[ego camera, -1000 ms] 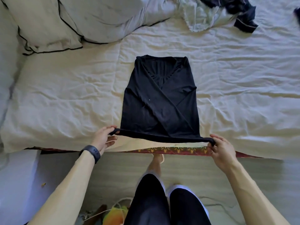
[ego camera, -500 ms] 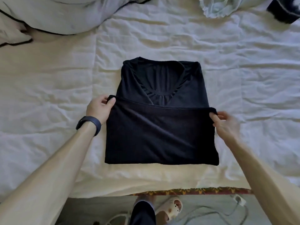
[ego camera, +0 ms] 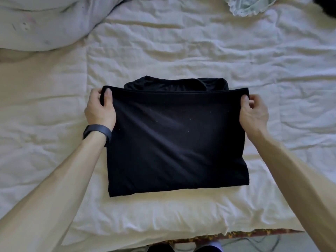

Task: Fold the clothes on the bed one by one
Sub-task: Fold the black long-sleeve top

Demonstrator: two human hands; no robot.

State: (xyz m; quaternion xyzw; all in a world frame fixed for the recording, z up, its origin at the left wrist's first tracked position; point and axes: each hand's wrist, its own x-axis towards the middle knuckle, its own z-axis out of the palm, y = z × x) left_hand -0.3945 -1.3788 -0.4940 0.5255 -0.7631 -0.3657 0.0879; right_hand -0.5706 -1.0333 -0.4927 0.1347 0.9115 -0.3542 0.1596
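Dark-trousered knees (ego camera: pixel 160 249) show at the bottom edge, just below a red-and-gold patterned trim (ego camera: pixel 236 233) that runs along the near side of a bed (ego camera: pixel 54 160) covered in a crumpled cream sheet. Two bare forearms reach up over that sheet on either side of a black fabric garment (ego camera: pixel 178 142). The garment lies flat in the middle of the bed, doubled over into a wide rectangle with its folded edge nearest the person.

The left hand (ego camera: pixel 100 110), with a black wristband (ego camera: pixel 97 132) at the wrist, pinches the far left corner of the top layer. Its thumb lies on the cloth and its fingers (ego camera: pixel 96 93) are curled round the hem. The right hand (ego camera: pixel 253 111) grips the far right corner the same way, thumb on top and fingers (ego camera: pixel 256 99) curled behind the edge. The hem is stretched straight between the two hands. Whether it rests on the layer beneath or is held just above it cannot be told.

Just beyond the hem, the garment's gathered neckline shows as a dark band. Farther off, a pale grey pillow (ego camera: pixel 45 24) fills the top left corner. A pale mint frilled garment (ego camera: pixel 249 6) lies bunched at the top edge, and a dark cloth (ego camera: pixel 327 6) is cut off by the top right corner, well apart from the black garment.
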